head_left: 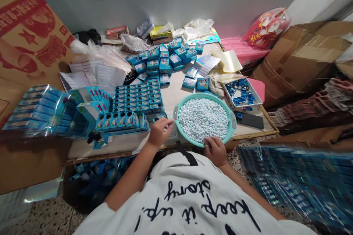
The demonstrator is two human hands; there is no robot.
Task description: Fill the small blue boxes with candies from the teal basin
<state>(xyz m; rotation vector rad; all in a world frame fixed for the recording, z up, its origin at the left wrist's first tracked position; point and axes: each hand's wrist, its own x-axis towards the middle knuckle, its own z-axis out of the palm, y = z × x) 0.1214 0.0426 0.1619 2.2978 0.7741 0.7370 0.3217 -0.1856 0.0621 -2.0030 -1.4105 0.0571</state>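
A turquoise plastic basin (234,119) full of small pale blue and white pellets (204,117) stands at the table's front edge. My right hand (216,150) is at its near rim, fingers curled over the edge by the pellets; what they hold, if anything, is hidden. My left hand (160,132) is closed just left of the basin, with a small whitish bit showing at the fingers that I cannot make out. Close behind it lies a single blue box (160,116). To its left, small blue boxes stand in rows (138,97), with a front tray of boxes (120,120).
Loose blue boxes (164,62) are heaped at the back. On the right are a white carton of blue caps (241,93) and a dark phone (250,120). Plastic-wrapped packs (41,112) are at far left; cardboard boxes (295,57) stand right.
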